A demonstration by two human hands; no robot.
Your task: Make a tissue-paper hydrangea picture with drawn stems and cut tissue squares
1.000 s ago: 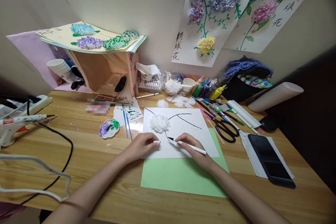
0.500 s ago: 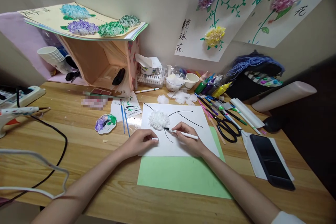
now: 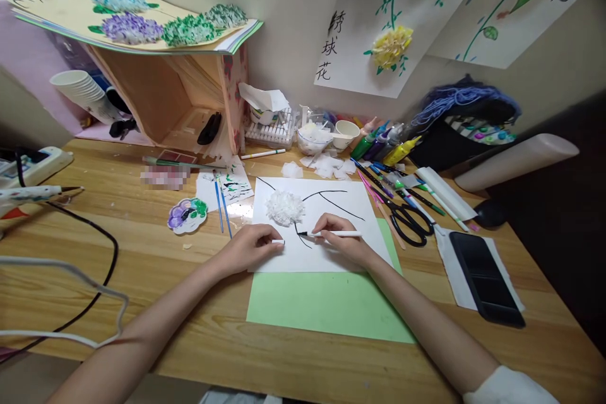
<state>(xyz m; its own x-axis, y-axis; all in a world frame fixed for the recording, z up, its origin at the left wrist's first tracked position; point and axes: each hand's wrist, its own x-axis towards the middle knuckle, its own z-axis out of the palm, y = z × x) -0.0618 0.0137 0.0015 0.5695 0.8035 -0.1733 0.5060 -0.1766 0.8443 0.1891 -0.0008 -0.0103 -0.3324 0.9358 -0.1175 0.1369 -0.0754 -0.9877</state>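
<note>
Wood-grained worktop [image 3: 208, 328] below a pale wall [image 3: 284, 25]. Nearest, a pale green sheet [image 3: 322, 306], partly covered by a white sheet [image 3: 296, 262] lying farther in. Over the white sheet's near left part, the left hand [image 3: 250, 246], pinching a short white cap [image 3: 278, 242]; to its right, the right hand [image 3: 348, 243], closed in a pinch on a white brush pen [image 3: 339, 234]. Pen above the middle of the white sheet, with black tip [image 3: 303, 233] at a curved stem line [image 3: 296, 227]; contact too small to tell. Probably light, stiff and slightly slick along the barrel, with a soft tip easily splayed; best held just behind the tip, clear of ink. Slim, straight, plain white, dark only at the brush end. Just beyond, a ruffled white flower [image 3: 285, 208], seemingly soft and easily crushed, so better moved by the sheet's edges. Farther left, a paint-blotched, flower-shaped palette [image 3: 194, 227] and two blue paintbrushes [image 3: 218, 205]; farther right, black-handled scissors [image 3: 395, 209]. Beyond, paint bottles [image 3: 377, 146]; on the wall, a yellow-flowered picture [image 3: 392, 47].
</note>
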